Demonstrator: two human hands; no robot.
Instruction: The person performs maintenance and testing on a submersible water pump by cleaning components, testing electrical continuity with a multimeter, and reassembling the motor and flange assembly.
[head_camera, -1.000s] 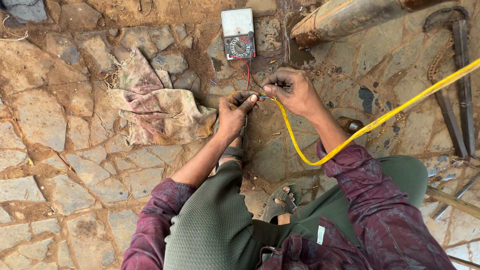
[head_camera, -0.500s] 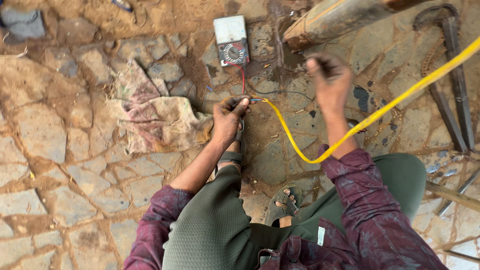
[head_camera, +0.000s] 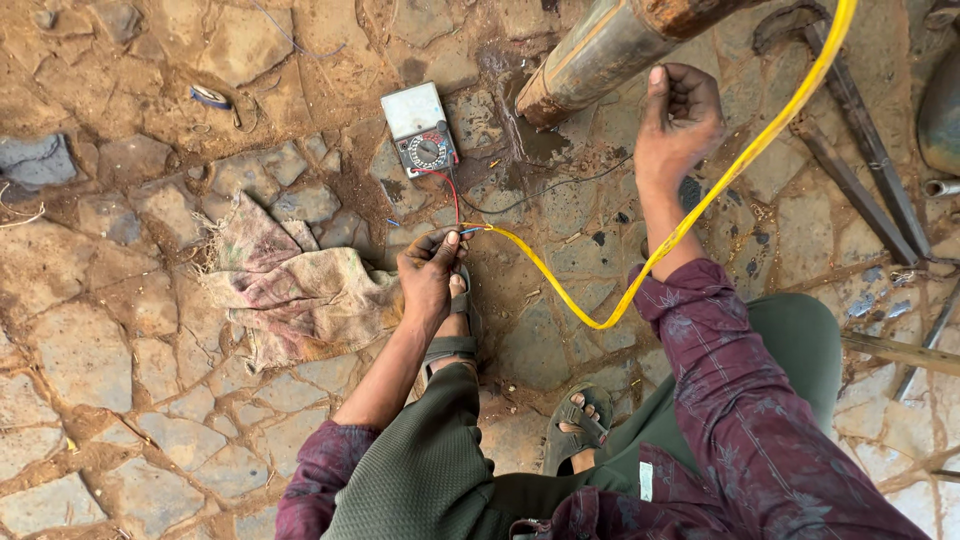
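Yellow flat cable (head_camera: 640, 290) loops across a cracked stone floor (head_camera: 120, 330) as a person crouches over it in sandals, seen from the camera on their own head. The left hand (head_camera: 430, 275) is closed around the cable's stripped end just above the left foot, its fingers (head_camera: 447, 250) pinched where the bared wires meet a red lead (head_camera: 455, 195). That lead runs up to a small analogue multimeter (head_camera: 420, 130) lying face up on the stones, well apart from the hand. A thin black wire (head_camera: 545, 190) trails from the same spot toward the right.

The right hand (head_camera: 680, 115) is raised beside a rusty metal pipe (head_camera: 610, 45), thumb up and fingers curled in a loose fist; whether it grips anything cannot be told, though the yellow cable passes just beside the wrist and climbs out of the upper right corner.

A stained rag (head_camera: 290, 290) lies crumpled on the floor touching the left wrist. Dark metal bars (head_camera: 860, 170) rest on the stones at the right. Maroon patterned sleeves and green trousers fill the lower part of the view.
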